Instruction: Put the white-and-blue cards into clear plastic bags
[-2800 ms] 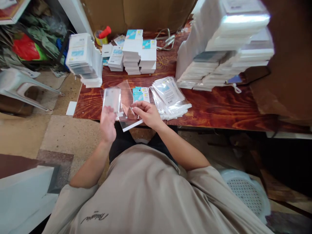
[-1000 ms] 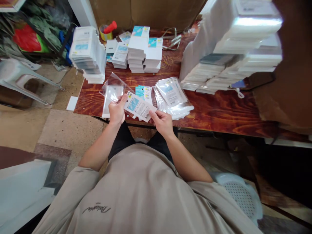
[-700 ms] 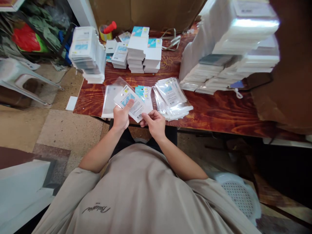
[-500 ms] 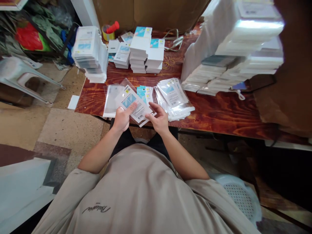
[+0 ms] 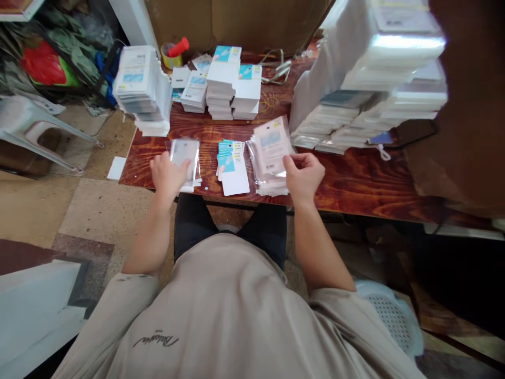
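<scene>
My right hand pinches the lower right edge of a bagged card, which lies tilted over a pile of bagged cards. At the left, my left hand has its fingers apart over a pile of clear plastic bags; whether the fingertips touch the top bag I cannot tell. Between the hands several loose blue-and-white printed cards lie fanned on the wooden table.
Stacks of cards stand at the back, and a tall stack at the left end. Bundled bags tower at the right. A tape roll with a red object, and a cord, lie behind.
My hands have moved apart. The bagged card has gone from between them to the right-hand pile in my right hand. My left hand has let go and moved left over the bags.
</scene>
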`<state>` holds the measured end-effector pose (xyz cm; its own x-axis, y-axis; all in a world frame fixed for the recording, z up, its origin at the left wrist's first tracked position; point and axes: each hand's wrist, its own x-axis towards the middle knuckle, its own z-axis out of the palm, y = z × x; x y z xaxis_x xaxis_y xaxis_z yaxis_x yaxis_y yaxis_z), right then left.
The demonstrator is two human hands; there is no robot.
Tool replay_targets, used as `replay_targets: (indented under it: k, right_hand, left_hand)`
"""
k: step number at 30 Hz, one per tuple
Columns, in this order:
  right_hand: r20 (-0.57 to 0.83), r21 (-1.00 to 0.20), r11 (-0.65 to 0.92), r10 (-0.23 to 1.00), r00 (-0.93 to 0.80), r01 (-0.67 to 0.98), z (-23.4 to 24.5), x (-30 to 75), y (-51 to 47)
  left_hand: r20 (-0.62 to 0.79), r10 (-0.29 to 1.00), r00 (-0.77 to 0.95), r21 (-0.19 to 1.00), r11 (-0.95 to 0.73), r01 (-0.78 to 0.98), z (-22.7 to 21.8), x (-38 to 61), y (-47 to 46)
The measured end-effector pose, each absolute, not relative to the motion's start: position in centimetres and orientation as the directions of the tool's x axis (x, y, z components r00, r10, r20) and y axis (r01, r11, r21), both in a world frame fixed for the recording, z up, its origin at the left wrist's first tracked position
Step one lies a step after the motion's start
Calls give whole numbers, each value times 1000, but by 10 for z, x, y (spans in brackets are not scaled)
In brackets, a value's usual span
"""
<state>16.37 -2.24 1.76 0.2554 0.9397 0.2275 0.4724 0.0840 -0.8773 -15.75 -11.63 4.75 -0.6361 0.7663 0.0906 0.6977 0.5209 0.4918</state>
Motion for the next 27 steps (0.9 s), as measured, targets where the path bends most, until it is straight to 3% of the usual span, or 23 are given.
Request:
replay_targets:
  k: [2, 5, 7, 9, 12, 14, 17, 20, 22, 24, 27]
  right_hand:
    - [258, -704, -44, 914, 313, 709, 9, 176, -12]
    - [366, -507, -70, 885, 287, 859, 2, 174, -12]
    - [455, -469, 105, 880, 138, 877, 4, 161, -23]
    - [474, -424, 423, 857, -202, 801, 10, 146, -38]
    - [305, -299, 784, 618, -724, 543, 24, 124, -60]
    - [136, -206, 860, 498, -857, 467, 33, 114, -69]
    - [-24, -125, 884, 452, -892, 451, 44, 108, -72]
    - [-79, -112, 903, 409, -909, 415, 51, 110, -69]
    - [-51, -140, 899, 413, -909, 416, 52, 114, -66]
    - [114, -236, 842, 520, -846, 486, 51, 118, -66]
    - [429, -607, 608, 793, -433, 512, 50, 120, -76]
  left_hand:
    - [16, 737, -676, 338, 632, 697, 46, -185, -113]
    - [-82, 743, -665, 309, 653, 691, 38, -212, -109]
    - [-115, 755, -645, 352, 638, 684, 33, -221, -106]
    - [-149, 759, -634, 387, 635, 669, 31, -227, -102]
    - [-168, 766, -621, 402, 629, 666, 31, -232, -100]
    - [-135, 784, -606, 411, 601, 685, 33, -233, -101]
    - [-44, 809, -586, 440, 542, 716, 36, -231, -107]
    - [139, 793, -594, 542, 441, 715, 37, -224, -111]
    - [181, 733, -655, 755, 323, 570, 38, -214, -110]
    - [39, 707, -706, 958, 175, 228, 38, -200, -106]
    - [-165, 736, -657, 975, 19, -223, 38, -176, -98]
